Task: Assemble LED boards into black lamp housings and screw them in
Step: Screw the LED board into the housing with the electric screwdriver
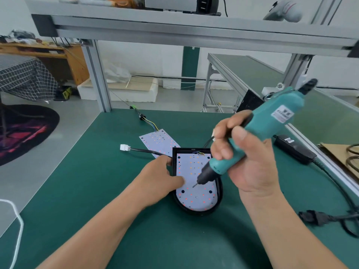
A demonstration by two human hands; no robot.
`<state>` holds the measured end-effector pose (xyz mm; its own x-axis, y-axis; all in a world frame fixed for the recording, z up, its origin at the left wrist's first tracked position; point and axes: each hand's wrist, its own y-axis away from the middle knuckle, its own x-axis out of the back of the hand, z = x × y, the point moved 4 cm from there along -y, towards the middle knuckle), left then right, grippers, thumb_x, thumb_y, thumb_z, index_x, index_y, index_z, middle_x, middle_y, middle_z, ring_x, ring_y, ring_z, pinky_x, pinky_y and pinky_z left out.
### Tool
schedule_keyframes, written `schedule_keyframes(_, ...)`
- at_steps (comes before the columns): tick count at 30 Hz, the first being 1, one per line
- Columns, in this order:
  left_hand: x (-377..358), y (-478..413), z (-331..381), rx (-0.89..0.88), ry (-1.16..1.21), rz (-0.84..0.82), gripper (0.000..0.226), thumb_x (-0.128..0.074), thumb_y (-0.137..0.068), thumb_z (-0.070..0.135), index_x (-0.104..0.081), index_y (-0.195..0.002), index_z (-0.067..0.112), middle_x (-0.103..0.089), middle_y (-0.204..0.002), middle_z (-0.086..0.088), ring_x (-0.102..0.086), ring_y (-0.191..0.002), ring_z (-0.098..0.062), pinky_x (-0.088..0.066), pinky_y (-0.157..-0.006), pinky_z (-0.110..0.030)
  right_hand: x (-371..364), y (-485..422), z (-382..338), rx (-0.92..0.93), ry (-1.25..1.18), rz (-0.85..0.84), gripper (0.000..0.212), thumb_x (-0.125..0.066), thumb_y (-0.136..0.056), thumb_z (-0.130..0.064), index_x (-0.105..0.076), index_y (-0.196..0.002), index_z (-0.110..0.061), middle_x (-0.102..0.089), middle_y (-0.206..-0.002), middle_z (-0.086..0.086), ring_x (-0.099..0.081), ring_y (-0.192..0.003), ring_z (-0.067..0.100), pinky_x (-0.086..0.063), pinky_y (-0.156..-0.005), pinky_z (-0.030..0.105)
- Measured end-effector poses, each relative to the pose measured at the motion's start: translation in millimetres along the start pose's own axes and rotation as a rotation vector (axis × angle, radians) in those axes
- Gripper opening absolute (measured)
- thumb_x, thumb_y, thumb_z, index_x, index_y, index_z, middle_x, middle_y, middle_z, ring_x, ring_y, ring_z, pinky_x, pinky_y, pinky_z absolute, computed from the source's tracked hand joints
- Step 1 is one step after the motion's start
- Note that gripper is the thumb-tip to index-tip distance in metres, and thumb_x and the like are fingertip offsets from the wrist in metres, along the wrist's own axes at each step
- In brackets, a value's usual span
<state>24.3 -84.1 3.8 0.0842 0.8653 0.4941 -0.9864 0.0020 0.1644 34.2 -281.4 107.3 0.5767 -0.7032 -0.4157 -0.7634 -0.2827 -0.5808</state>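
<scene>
Right-hand grip: the right hand (pixel 242 158) is closed fully round the teal electric screwdriver (pixel 272 121), with the fingers wrapped round its lower barrel and the thumb along the body.
Left-hand grip: the left hand (pixel 161 175) clasps the left wall of the black lamp housing (pixel 218 193). Its thumb lies flat inside on the LED board (pixel 196 197), and its fingers curl at the outer wall.
Board and housing: the LED board sits inside the housing on the green counter (pixel 97 191), between the 2 hands and just below the right one.
Bit: the screwdriver slants down to the left. Its tip is over the board's middle, just beside the left thumb; whether it touches cannot be told.
Second board: a second LED board (pixel 157 140) lies flat on the counter behind the housing, which hides its near corner. It has coloured wires at its far end.
Writing: a white label (pixel 281 114) on the screwdriver carries print too blurred to read. The small label on the power adapter (pixel 295 150) at the right is also unreadable.
Hidden: the right hand covers the board's upper right corner, and any screw at the tip is too small to make out. A white connector (pixel 123 147) ends a black cable that runs behind the left hand.
</scene>
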Motion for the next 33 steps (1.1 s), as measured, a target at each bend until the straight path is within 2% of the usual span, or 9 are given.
schedule_keyframes(3,8.5,1.1,1.4,0.029,-0.009,0.082,0.036,-0.064,-0.078,0.066,-0.059,-0.102,0.040,-0.065,-0.068,0.012,-0.055,-0.056,-0.009,-0.043,-0.060,-0.029,16.6,-4.8,-4.3,0.034,-0.040,0.193,0.006,-0.057,-0.095,-0.012,-0.052,-0.096,-0.015,-0.062,-0.083,0.006,-0.045,-0.053,0.010,-0.044,-0.057,0.025)
schedule_keyframes(6,25.7,-3.3,1.1,0.069,0.064,0.241,0.015,-0.053,-0.100,0.033,-0.054,-0.115,0.035,-0.062,-0.082,-0.001,-0.046,-0.060,-0.014,-0.041,-0.061,-0.029,34.6,-7.7,-3.9,0.040,-0.154,0.375,0.007,-0.053,-0.100,-0.015,-0.052,-0.094,-0.018,-0.058,-0.084,0.003,-0.043,-0.056,0.008,-0.044,-0.058,0.023)
schedule_keyframes(8,34.7,-3.7,1.1,0.123,0.392,0.256,0.035,-0.048,-0.104,0.008,-0.056,-0.136,0.019,-0.061,-0.089,-0.004,-0.049,-0.066,-0.016,-0.046,-0.064,-0.031,44.3,-7.4,-1.8,0.034,-0.235,0.477,0.009,-0.055,-0.101,-0.015,-0.054,-0.092,-0.017,-0.057,-0.086,0.003,-0.043,-0.058,0.008,-0.044,-0.060,0.022)
schedule_keyframes(12,32.0,-0.2,7.5,0.213,1.429,0.163,0.032,-0.042,-0.104,-0.013,-0.050,-0.135,-0.018,-0.057,-0.123,-0.023,-0.063,-0.093,-0.024,-0.062,-0.075,-0.027,56.9,-5.6,0.7,0.040,-0.303,0.612,0.009,-0.059,-0.098,-0.012,-0.054,-0.092,-0.015,-0.058,-0.085,0.004,-0.044,-0.059,0.009,-0.044,-0.061,0.023)
schedule_keyframes(14,26.6,3.0,9.9,0.219,1.570,0.114,0.030,-0.041,-0.105,-0.013,-0.051,-0.132,-0.019,-0.058,-0.124,-0.025,-0.069,-0.092,-0.027,-0.065,-0.076,-0.029,58.8,-5.8,1.3,0.041,-0.309,0.636,0.009,-0.060,-0.097,-0.011,-0.054,-0.092,-0.015,-0.058,-0.084,0.005,-0.044,-0.060,0.010,-0.045,-0.061,0.023)
schedule_keyframes(18,11.6,13.2,22.6,0.167,1.369,-0.014,0.024,-0.040,-0.106,-0.012,-0.056,-0.124,-0.014,-0.075,-0.099,-0.022,-0.074,-0.070,-0.019,-0.063,-0.064,-0.021,57.9,-5.3,2.6,0.035,-0.306,0.640,0.010,-0.061,-0.097,-0.011,-0.055,-0.091,-0.015,-0.058,-0.084,0.005,-0.044,-0.060,0.011,-0.045,-0.061,0.024)
schedule_keyframes(25,2.9,22.3,29.1,-0.039,0.610,-0.006,0.020,-0.062,-0.108,0.023,-0.065,-0.107,0.003,-0.081,-0.093,-0.014,-0.067,-0.056,-0.019,-0.046,-0.044,-0.024,53.1,-4.1,0.4,0.054,-0.332,0.643,0.010,-0.062,-0.096,-0.009,-0.057,-0.089,-0.014,-0.059,-0.085,0.007,-0.045,-0.060,0.012,-0.046,-0.061,0.024)
schedule_keyframes(29,-2.8,25.5,31.5,-0.098,0.534,-0.044,0.019,-0.072,-0.101,0.021,-0.080,-0.085,0.015,-0.078,-0.083,-0.010,-0.061,-0.055,-0.017,-0.047,-0.048,-0.024,50.9,-4.1,-2.1,0.072,-0.338,0.629,0.008,-0.061,-0.095,-0.009,-0.056,-0.092,-0.014,-0.059,-0.086,0.007,-0.045,-0.060,0.011,-0.045,-0.061,0.024)
schedule_keyframes(33,-10.6,27.2,33.5,-0.104,0.623,-0.170,0.021,-0.059,-0.107,0.005,-0.079,-0.110,0.011,-0.080,-0.100,-0.013,-0.071,-0.076,-0.019,-0.056,-0.061,-0.025,49.5,-4.0,-3.5,0.077,-0.347,0.620,0.007,-0.061,-0.096,-0.010,-0.057,-0.092,-0.014,-0.059,-0.086,0.007,-0.044,-0.061,0.011,-0.046,-0.061,0.024)
